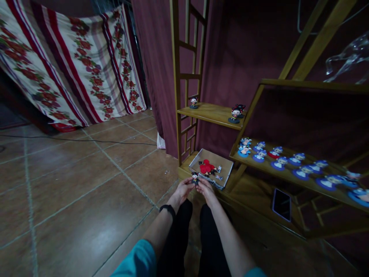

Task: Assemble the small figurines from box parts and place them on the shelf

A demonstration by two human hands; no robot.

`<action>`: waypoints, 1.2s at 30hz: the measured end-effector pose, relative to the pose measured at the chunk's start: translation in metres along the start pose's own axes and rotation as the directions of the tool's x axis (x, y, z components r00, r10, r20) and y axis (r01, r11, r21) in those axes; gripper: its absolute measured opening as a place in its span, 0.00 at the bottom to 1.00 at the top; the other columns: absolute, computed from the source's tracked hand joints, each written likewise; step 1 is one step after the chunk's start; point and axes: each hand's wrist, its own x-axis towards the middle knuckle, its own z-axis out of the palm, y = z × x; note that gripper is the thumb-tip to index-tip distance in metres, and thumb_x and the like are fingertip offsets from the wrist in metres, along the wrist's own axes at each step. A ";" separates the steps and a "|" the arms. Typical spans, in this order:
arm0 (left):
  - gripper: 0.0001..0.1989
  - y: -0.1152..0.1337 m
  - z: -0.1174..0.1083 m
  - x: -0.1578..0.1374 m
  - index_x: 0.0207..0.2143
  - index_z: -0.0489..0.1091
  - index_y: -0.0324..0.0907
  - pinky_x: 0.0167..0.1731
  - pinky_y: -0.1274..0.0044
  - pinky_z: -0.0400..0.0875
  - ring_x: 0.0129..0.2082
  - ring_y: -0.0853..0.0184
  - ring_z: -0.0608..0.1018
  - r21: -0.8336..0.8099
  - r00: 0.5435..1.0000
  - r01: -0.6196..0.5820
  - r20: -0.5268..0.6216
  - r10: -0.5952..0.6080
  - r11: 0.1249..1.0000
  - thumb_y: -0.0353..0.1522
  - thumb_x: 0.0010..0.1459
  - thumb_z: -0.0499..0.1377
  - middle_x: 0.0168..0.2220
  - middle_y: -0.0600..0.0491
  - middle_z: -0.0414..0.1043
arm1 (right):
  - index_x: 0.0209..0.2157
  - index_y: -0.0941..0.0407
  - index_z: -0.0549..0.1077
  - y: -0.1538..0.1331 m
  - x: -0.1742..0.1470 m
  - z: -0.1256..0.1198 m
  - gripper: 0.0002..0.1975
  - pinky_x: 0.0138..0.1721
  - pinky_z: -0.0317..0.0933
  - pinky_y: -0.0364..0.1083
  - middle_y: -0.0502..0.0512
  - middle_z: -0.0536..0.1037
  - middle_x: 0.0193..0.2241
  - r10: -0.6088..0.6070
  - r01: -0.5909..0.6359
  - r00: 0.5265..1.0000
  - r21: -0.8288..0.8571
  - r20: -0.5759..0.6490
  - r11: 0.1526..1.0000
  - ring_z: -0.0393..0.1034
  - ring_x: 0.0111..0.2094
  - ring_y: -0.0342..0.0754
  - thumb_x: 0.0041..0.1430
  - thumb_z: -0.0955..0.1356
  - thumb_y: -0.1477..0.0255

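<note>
Between my two hands is a small figurine (195, 177) with black hair and a dark round base. The fingers of my left hand (184, 189) grip its base from the left, and those of my right hand (205, 189) from the right. Just beyond them sits a shallow box (225, 163) with red pieces (206, 167) and several small figure parts in it. On the wooden shelf (213, 111) above, a similar figurine (193, 102) stands at the left end, while two more (234, 114) stand close together at the right end.
To the right, a slanting wooden shelf bears several blue-and-white figurines (279, 163) on round bases. A phone (281, 204) lies on the lower board. A clear horse figure (350, 55) is at upper right. A cable (115, 142) crosses the tiled floor (86, 192) before a flowered cloth (95, 65).
</note>
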 end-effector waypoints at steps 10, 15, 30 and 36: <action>0.18 0.002 0.006 -0.004 0.36 0.69 0.35 0.33 0.78 0.67 0.28 0.71 0.75 0.027 1.000 -0.016 0.012 0.015 1.000 0.18 0.38 0.62 0.29 0.49 0.73 | 0.35 0.55 0.72 -0.001 0.000 -0.002 0.20 0.32 0.63 0.46 0.53 0.75 0.30 -0.012 0.013 1.000 0.083 -0.021 0.996 0.69 0.28 0.44 0.35 0.72 0.67; 0.10 0.004 0.007 -0.004 0.35 0.68 0.35 0.31 0.77 0.70 0.27 0.70 0.75 -0.001 0.999 0.009 -0.037 -0.009 1.000 0.22 0.47 0.58 0.31 0.47 0.73 | 0.36 0.56 0.72 0.000 -0.002 0.000 0.19 0.33 0.63 0.46 0.53 0.75 0.30 -0.027 0.032 0.999 0.099 -0.044 0.995 0.69 0.28 0.44 0.37 0.72 0.67; 0.06 0.004 0.002 0.001 0.33 0.69 0.35 0.24 0.80 0.69 0.21 0.73 0.73 -0.022 0.993 0.036 -0.115 -0.038 0.999 0.24 0.50 0.56 0.28 0.48 0.73 | 0.32 0.56 0.71 0.002 0.001 0.005 0.15 0.29 0.63 0.45 0.50 0.74 0.25 0.003 0.001 0.999 0.086 -0.051 0.996 0.68 0.24 0.43 0.36 0.71 0.71; 0.06 0.004 0.000 0.003 0.33 0.69 0.35 0.24 0.80 0.69 0.21 0.73 0.73 -0.024 0.993 0.052 -0.104 -0.054 0.998 0.24 0.49 0.57 0.27 0.49 0.72 | 0.32 0.56 0.71 0.001 0.002 0.004 0.16 0.28 0.62 0.45 0.51 0.74 0.26 0.003 0.000 0.999 0.078 -0.039 0.997 0.68 0.24 0.43 0.36 0.71 0.70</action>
